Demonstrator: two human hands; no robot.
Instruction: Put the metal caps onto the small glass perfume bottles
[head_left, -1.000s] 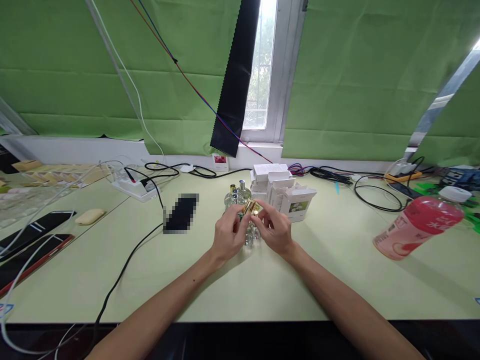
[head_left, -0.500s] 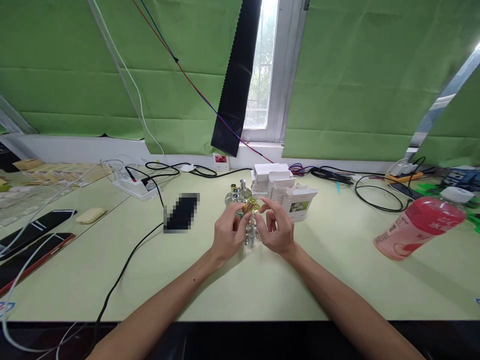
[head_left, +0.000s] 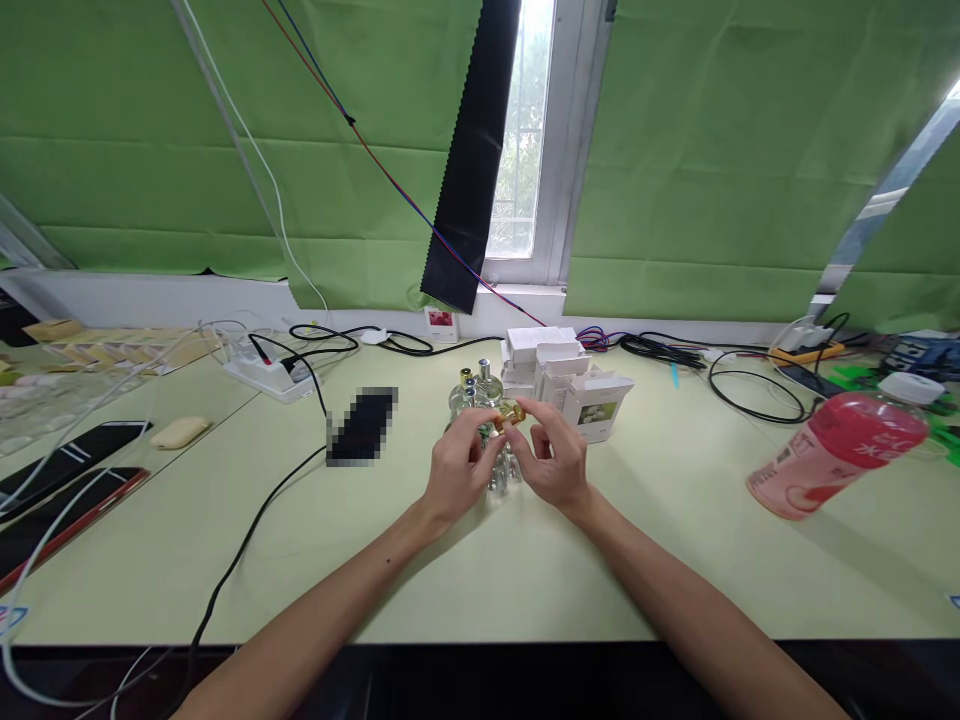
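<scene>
Both hands meet over a cluster of clear glass perfume bottles. A small shiny gold piece (head_left: 513,414), looking like a perfume bottle cap, lies between my fingertips. My left hand (head_left: 461,462) pinches its left end between thumb and fingers. On the other side my right hand (head_left: 553,455) closes thumb and forefinger on its right end. Just behind stand perfume bottles (head_left: 490,385) with silver and gold necks. Below my fingers more small glass bottles (head_left: 498,478) show, partly hidden by the hands.
White boxes (head_left: 541,345) stand behind my right hand, one open carton (head_left: 597,408) in front. A pink drink bottle (head_left: 836,455) leans at right. At left are a pixelated dark object (head_left: 364,427), phones (head_left: 71,515), a power strip (head_left: 270,372) and cables on the table (head_left: 645,590).
The gold piece has tilted and turned between my fingers. My right thumb and forefinger have come in from beside it to close on its right end.
</scene>
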